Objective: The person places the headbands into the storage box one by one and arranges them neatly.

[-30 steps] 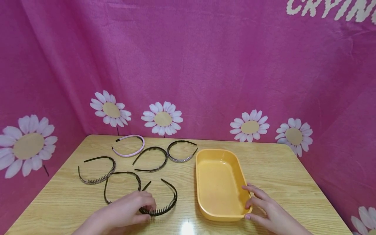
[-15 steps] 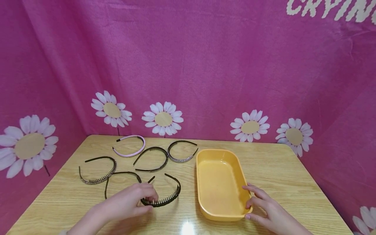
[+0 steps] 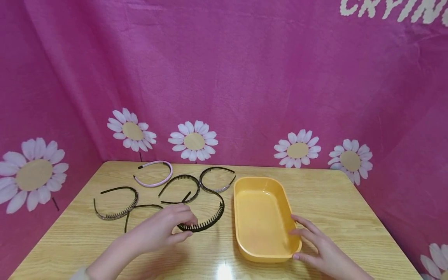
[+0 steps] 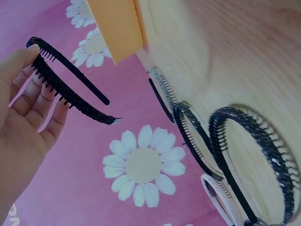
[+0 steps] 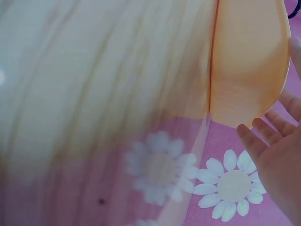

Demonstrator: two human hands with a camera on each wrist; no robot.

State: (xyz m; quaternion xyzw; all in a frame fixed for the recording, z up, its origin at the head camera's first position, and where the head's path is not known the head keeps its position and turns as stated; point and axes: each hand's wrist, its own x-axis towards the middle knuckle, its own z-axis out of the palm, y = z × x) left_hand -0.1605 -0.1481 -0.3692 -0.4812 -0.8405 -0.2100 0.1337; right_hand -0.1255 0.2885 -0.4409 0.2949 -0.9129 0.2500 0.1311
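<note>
Head view, left to right. Far left: white daisy (image 3: 36,175) on pink backdrop (image 3: 224,70). Next, on left part of wooden table (image 3: 329,206): speckled headband (image 3: 125,213), toothed along inner side, overlapping in view with dark headband (image 3: 145,205), the latter partly covered by left arm (image 3: 122,247). Farther back: lilac headband (image 3: 171,173), loop toward the right. Then left hand (image 3: 171,223), thumb and fingers pinched narrow on black toothed headband (image 3: 212,222); raised off table, free ends directed away from palm, also seen in left wrist view. Just beyond: plain black headband (image 3: 197,182), right beside glittery headband (image 3: 223,189); cannot tell whether touching. Right of these: yellow tray (image 3: 264,217), on table, long sides running front to back. At its right side, near front corner: right hand (image 3: 320,245), fingers spread fairly wide and nearly straight, tips at the rim. Farther right: another daisy (image 3: 351,161); at top, white letters (image 3: 395,11), cut off by edge of view.
</note>
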